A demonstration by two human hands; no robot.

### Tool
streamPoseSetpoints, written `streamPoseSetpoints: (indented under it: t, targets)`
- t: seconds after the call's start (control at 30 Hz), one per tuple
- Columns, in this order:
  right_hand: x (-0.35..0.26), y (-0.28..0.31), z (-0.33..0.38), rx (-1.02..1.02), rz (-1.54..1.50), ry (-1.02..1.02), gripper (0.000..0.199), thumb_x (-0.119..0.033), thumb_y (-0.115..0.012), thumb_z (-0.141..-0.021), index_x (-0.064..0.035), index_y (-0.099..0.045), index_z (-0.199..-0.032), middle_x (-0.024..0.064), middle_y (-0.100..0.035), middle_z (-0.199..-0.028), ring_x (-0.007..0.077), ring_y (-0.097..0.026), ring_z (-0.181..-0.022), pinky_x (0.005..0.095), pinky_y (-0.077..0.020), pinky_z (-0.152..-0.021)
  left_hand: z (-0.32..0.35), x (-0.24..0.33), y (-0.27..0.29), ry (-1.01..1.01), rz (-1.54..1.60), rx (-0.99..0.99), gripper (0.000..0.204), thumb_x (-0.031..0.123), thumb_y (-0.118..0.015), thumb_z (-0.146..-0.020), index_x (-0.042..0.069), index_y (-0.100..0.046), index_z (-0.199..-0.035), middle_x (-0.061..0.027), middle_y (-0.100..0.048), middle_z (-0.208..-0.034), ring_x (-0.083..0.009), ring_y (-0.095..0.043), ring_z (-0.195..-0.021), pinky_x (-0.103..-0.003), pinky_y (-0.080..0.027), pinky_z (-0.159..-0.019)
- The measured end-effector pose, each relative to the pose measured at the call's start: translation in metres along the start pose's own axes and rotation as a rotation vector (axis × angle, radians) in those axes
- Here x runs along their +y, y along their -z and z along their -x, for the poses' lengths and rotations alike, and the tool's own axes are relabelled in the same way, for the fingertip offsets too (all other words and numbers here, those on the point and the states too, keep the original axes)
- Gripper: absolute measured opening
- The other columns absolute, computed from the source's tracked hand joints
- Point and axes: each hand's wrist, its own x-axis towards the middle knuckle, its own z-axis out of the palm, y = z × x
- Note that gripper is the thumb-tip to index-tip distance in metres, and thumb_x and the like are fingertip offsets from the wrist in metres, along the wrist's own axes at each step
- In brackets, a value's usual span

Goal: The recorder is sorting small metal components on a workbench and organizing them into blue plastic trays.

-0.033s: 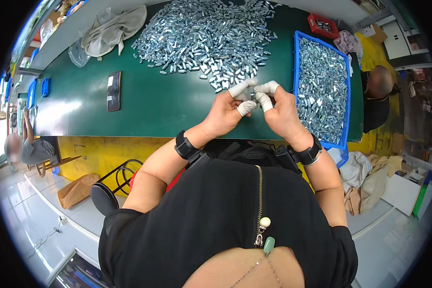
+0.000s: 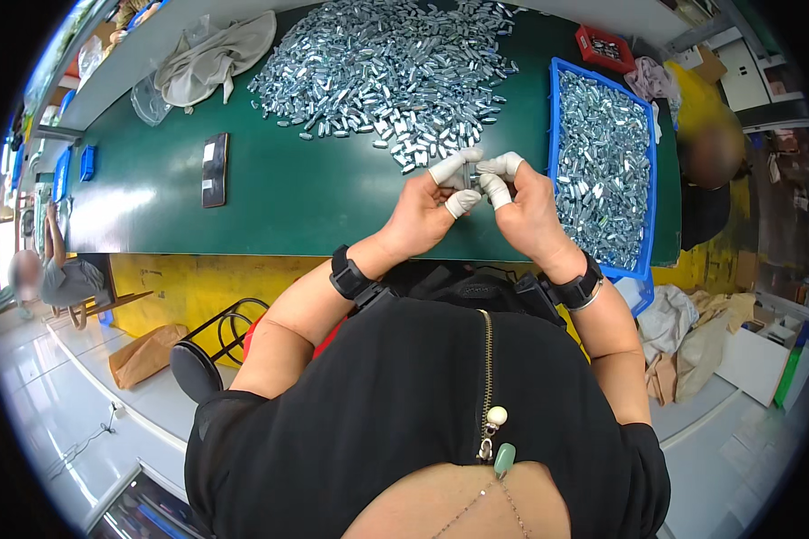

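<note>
Where the two hands meet above the near edge of the green table (image 2: 315, 198), a small silvery metal piece (image 2: 473, 177) sits pinched between them, mostly hidden by the fingers. The left hand (image 2: 427, 211) closes on it from one side with thumb and forefinger, both capped in white finger covers (image 2: 447, 170); the right hand (image 2: 523, 211) closes on it from the other, its fingertips capped the same way. Both hands are shut around the piece, not spread.

Set against the other picture, taken at the same instant, nothing has shifted: hands, piece and heaps lie alike, so the handling of this one piece reads as under way, not finished.

Just beyond the fingertips spreads a large loose heap of metal pieces (image 2: 395, 72) of the same kind. Just to the right of the right hand stands a blue tray (image 2: 555, 135), filled with more of them. Well to the left of the left hand lies a dark flat device (image 2: 214, 169); beyond it, a crumpled grey cloth (image 2: 211, 58). A small red box (image 2: 605, 47) sits past the far end of the tray.

What the piece looks like in full, and whether it is one part or two being joined, cannot be made out. Black bands circle both wrists. Another person sits at the far left edge, blurred.
</note>
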Motion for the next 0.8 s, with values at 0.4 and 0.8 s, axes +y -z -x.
streamPoseSetpoints:
  t: [0.4, 0.8]
  targets:
    - [0.048, 0.070, 0.058, -0.007, -0.434, -0.234, 0.008, -0.011, -0.048, -0.092, -0.0039, -0.051, -0.095, -0.0012, -0.049, -0.068, 0.0048, -0.044, -0.058, 0.0200, -0.0371, -0.052, -0.023, -0.021, -0.086, 0.233, 0.093, -0.068, 0.041, 0.029, -0.049, -0.092, 0.002, -0.044, -0.122, -0.0007, -0.049, -0.077, -0.0075, -0.043, -0.060, -0.022, -0.040, -0.056]
    - [0.108, 0.150, 0.031, 0.478, 0.824, 0.104, 0.014, -0.005, -0.053, -0.081, -0.0031, -0.058, -0.095, 0.0139, -0.060, -0.087, 0.0276, -0.058, -0.074, 0.0357, -0.0470, -0.070, -0.008, -0.039, 0.014, 0.551, 0.290, 0.349, 0.030, 0.026, -0.047, -0.092, 0.001, -0.048, -0.108, -0.0061, -0.055, -0.080, -0.0113, -0.048, -0.060, -0.025, -0.042, -0.054]
